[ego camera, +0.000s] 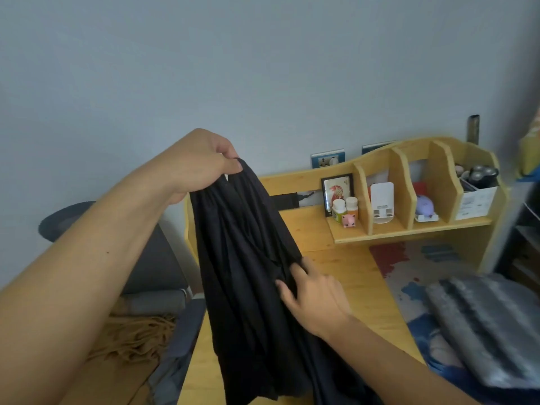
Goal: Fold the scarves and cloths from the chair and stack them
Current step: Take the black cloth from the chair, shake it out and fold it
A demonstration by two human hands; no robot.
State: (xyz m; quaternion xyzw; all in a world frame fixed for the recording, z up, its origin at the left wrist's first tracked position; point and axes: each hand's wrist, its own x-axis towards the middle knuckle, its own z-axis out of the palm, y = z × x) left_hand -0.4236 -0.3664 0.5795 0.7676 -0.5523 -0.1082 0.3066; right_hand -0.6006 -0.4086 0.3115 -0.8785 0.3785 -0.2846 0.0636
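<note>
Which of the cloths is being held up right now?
The black cloth; the left hand pinches its top, unlike the tan fringed scarf and grey folded cloth.

The scarf is plain black. The tabletop is pale yellow wood. A folded cloth shows grey and dark stripes, on a mat blotched red, blue and white. A tan fringed scarf lies on the grey chair. The wall is light blue-grey.
</note>
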